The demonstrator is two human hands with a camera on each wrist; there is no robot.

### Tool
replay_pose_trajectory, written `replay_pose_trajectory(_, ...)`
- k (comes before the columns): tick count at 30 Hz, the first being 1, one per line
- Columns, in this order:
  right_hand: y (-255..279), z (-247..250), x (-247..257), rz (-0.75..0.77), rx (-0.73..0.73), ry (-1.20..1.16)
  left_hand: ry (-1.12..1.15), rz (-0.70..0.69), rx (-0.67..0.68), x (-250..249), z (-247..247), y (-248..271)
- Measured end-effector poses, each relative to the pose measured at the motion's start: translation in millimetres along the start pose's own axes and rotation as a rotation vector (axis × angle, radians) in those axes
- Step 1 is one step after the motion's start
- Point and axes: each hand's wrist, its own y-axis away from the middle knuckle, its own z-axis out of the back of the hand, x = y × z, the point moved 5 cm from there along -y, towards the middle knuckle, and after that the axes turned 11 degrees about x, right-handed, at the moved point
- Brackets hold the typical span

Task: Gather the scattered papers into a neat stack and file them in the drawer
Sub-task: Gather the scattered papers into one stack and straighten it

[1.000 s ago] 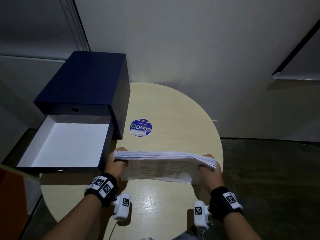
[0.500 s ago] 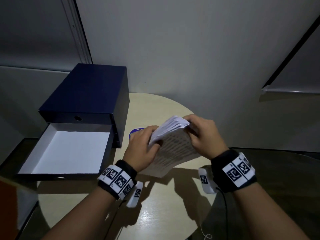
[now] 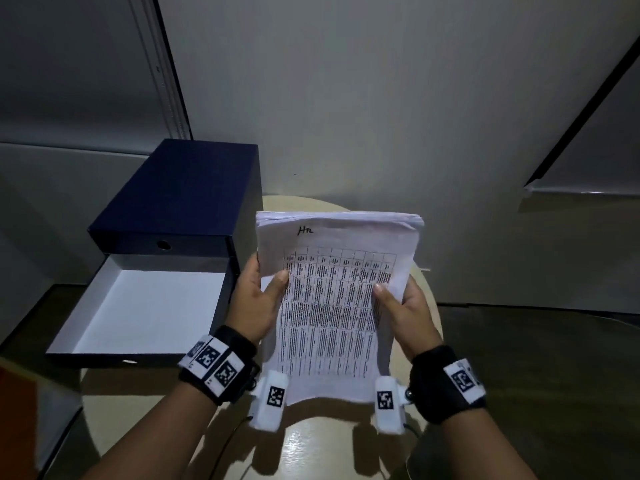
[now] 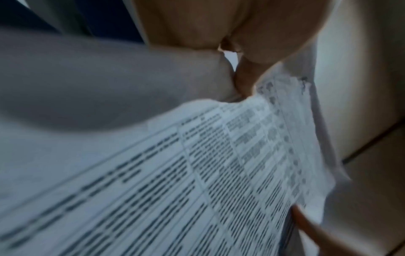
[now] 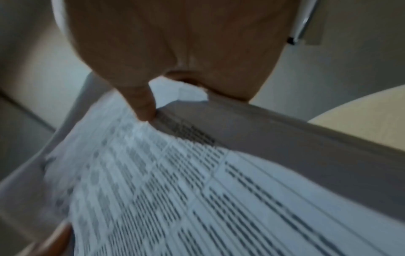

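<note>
A thick stack of white papers (image 3: 332,306) with a printed table on the top sheet stands nearly upright above the round table, held between both hands. My left hand (image 3: 258,299) grips its left edge, thumb on the front. My right hand (image 3: 401,306) grips the right edge, thumb on the front as well. Both wrist views show the printed sheet (image 4: 197,181) (image 5: 197,190) close up under the thumbs. The dark blue drawer box (image 3: 180,199) sits at the left, its white-lined drawer (image 3: 145,306) pulled open and empty.
The round light-wood table (image 3: 311,445) lies under the hands, against a grey wall. An orange object (image 3: 14,403) shows at the lower left edge. Dark floor lies to the right of the table.
The stack went from lying flat between my hands to being turned over and raised; it now stands upright facing me, printed side forward, with both hands on its side edges.
</note>
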Motion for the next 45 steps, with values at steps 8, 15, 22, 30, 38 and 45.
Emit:
replay_pose_trajectory(8, 17.0, -23.7, -32.6, 0.045, -0.034, 0.175, -0.175, 0.064, 0.031, 44.9, -11.9, 20.9)
replay_pose_trajectory(15, 17.5, -27.6, -38.7, 0.061, -0.097, 0.124, -0.142, 0.064, 0.007, 48.0, -5.9, 18.4)
replay_pose_trajectory(22, 8.7, -25.0, 0.8, 0.234, -0.279, 0.091, -0.077, -0.065, -0.081, 18.9, 4.4, -6.0)
replay_pose_trajectory(30, -5.2, -22.0, 9.6, 0.106, -0.488, 0.06, 0.012, -0.017, -0.198, 14.9, -0.1, -24.5)
replay_pose_trajectory(38, -9.4, -19.6, 11.6, 0.103, -0.473, 0.057, 0.067, -0.013, -0.184, 13.7, 1.0, -28.6)
replay_pose_trajectory(45, -7.8, -21.3, 10.1, 0.149, -0.358, 0.004, 0.095, -0.021, -0.137, 15.3, 1.4, -25.6)
